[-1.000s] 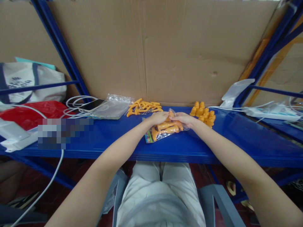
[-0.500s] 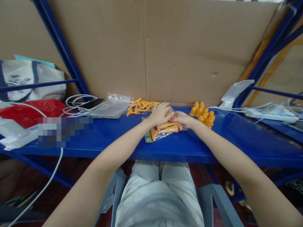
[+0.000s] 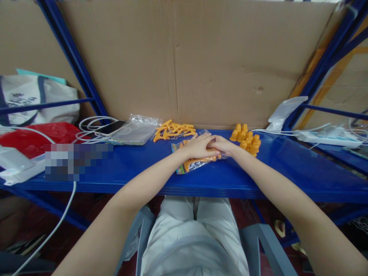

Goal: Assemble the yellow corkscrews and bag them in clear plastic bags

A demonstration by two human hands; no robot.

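Blue tabletop (image 3: 287, 165), both hands (image 3: 198, 147) on bag (image 3: 199, 165), orange parts (image 3: 188, 166) inside

Packet (image 3: 195, 165): was laid at frame centre on the table (image 3: 290, 165), under the left hand (image 3: 199, 147).
Chain pieces (image 3: 174, 129): were heaped behind it, left of centre.
Upright pieces (image 3: 245, 138): were grouped to its right.

Pale trousers (image 3: 179, 226), bare forearms (image 3: 152, 178)

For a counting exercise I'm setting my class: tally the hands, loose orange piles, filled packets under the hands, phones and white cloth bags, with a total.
Hands: 2 (left hand, right hand)
Loose orange piles: 2 (left pile, right pile)
Filled packet: 1
Phone: 1
White cloth bag: 1
Total: 7
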